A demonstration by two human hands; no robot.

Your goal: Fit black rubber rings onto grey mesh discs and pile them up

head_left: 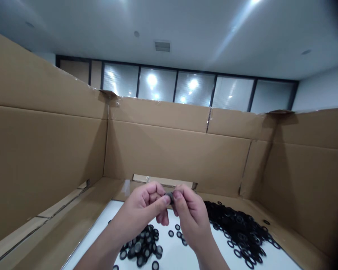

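Both of my hands meet in the middle of the view, above a white board (190,258). Between the thumb and fingers of my left hand (148,204) and those of my right hand (188,212) is a small dark round piece (170,197). Fingertips cover much of it, so its exact form is unclear. Beneath my left hand lies a heap of black rings with greyish centres (142,245). Several similar pieces (179,234) are scattered between my wrists. Right of my right hand spreads a larger pile of open black rings (239,227).
Tall cardboard walls (169,150) enclose the work area at the back and both sides. A folded cardboard strip (163,181) lies low along the back wall. One loose black ring (266,222) rests on cardboard past the right pile.
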